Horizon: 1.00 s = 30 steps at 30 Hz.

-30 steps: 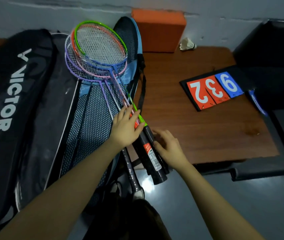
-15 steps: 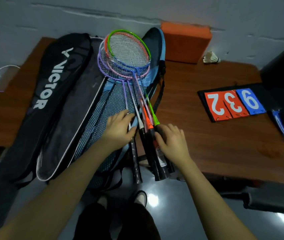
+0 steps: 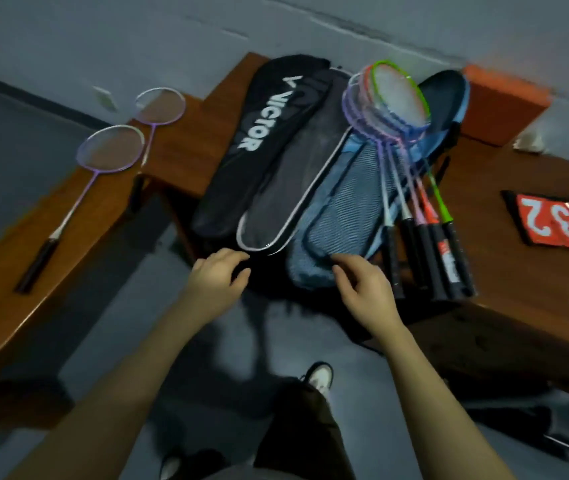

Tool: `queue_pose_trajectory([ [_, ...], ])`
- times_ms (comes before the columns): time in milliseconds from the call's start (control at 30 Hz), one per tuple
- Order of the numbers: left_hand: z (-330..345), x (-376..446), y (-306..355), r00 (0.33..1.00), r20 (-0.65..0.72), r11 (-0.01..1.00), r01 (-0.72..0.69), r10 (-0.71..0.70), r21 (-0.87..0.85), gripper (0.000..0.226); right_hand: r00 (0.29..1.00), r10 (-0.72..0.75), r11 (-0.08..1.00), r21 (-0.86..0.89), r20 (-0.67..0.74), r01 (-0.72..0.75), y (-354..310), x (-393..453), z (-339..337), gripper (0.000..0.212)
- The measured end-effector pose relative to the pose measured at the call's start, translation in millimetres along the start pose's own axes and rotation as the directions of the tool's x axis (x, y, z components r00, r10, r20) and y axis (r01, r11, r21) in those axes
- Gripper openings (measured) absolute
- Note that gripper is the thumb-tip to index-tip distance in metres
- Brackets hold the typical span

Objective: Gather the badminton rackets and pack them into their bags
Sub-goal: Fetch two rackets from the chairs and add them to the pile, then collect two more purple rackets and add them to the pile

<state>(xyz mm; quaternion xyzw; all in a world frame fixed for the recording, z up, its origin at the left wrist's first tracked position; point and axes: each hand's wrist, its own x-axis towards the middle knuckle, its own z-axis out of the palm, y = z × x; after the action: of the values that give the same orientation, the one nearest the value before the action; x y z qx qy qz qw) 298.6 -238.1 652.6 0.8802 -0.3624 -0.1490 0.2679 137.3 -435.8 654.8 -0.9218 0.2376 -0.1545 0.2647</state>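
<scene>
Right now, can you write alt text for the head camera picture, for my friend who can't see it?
A person's left hand and right hand hover, holding nothing, near a black Victor bag and a blue bag on a wooden table. A stack of rackets rests on the blue bag; two purple rackets lie apart on another table.

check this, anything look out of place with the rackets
Two purple rackets lie apart on the left bench, away from the stacked bunch resting on the blue bag. None is bagged yet. Both hands hold nothing.
</scene>
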Motion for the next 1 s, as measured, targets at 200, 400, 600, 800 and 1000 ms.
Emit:
queue_pose_trajectory([
  [200, -52, -109, -134, 0.980, 0.012, 0.976, 0.201, -0.201, -0.080, 0.038, 0.976, 0.077, 0.995, 0.047, 0.202, -0.088, -110, -60, 98, 0.026],
  [400, -89, -154, -224, 0.929, 0.076, 0.923, 0.368, -0.362, -0.108, 0.035, 0.899, 0.144, 0.989, -0.037, 0.413, -0.141, -180, -49, 177, 0.031],
  [600, -107, -141, -301, 0.799, 0.155, 0.771, 0.601, -0.580, -0.212, 0.031, 0.762, 0.250, 0.961, -0.061, 0.597, -0.268, -220, 10, 258, 0.038],
  [800, -133, -65, -370, 0.660, 0.195, 0.580, 0.738, -0.725, -0.344, 0.029, 0.740, 0.255, 0.951, -0.024, 0.622, -0.308, -249, 106, 335, 0.033],
  [1000, -164, 35, -419, 0.622, 0.255, 0.545, 0.778, -0.740, -0.314, 0.029, 0.704, 0.292, 0.924, -0.001, 0.648, -0.382, -270, 212, 388, 0.033],
])
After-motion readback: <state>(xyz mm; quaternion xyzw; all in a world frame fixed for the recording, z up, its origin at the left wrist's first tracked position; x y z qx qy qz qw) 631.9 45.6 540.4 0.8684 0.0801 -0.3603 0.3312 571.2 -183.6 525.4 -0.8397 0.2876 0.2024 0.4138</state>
